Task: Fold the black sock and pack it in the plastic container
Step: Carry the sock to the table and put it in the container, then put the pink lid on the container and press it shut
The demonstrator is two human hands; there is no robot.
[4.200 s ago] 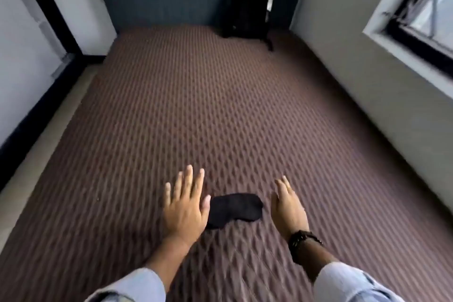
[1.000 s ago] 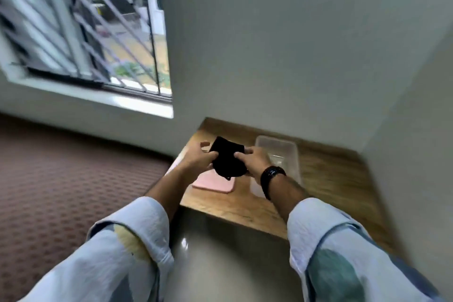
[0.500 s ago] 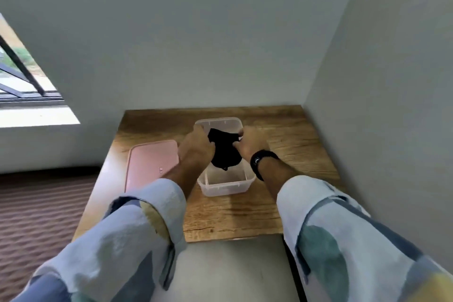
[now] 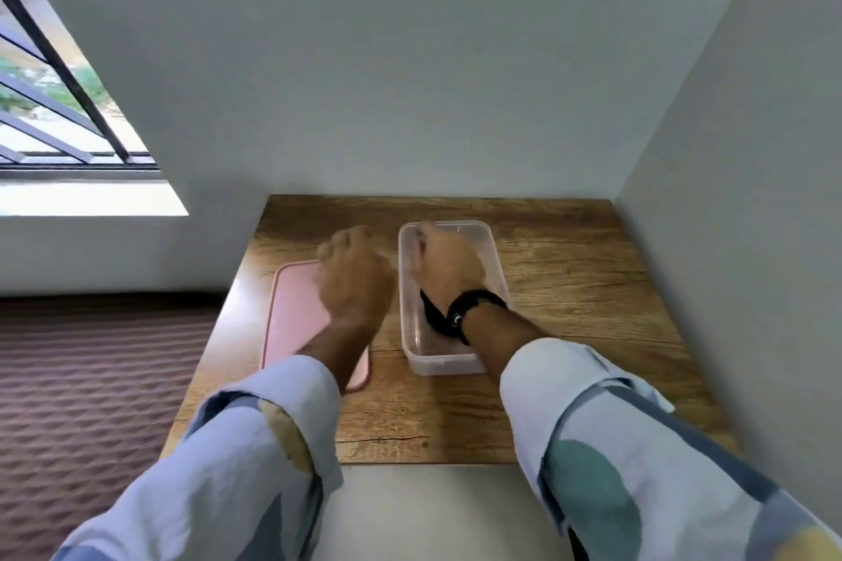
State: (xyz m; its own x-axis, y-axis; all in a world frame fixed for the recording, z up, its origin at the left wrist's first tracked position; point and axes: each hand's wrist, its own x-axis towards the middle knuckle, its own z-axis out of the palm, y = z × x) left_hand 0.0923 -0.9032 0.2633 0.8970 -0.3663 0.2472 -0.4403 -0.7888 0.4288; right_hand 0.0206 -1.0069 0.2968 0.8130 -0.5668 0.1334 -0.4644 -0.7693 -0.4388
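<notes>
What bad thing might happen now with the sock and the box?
The black sock is mostly hidden under the right hand inside the plastic container, so it may spring unfolded or lift out with the hand. The left hand, blurred above the pink lid, might bump it.

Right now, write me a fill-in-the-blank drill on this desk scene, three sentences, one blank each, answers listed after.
1. The right hand presses the black sock down inside the clear plastic ____.
2. The pink lid lies flat on the wooden desk, on the ____ side of the plastic container.
3. The left hand is over the lid, and the strap on the right wrist is ____ in colour.

Missing words: container; left; black
</notes>
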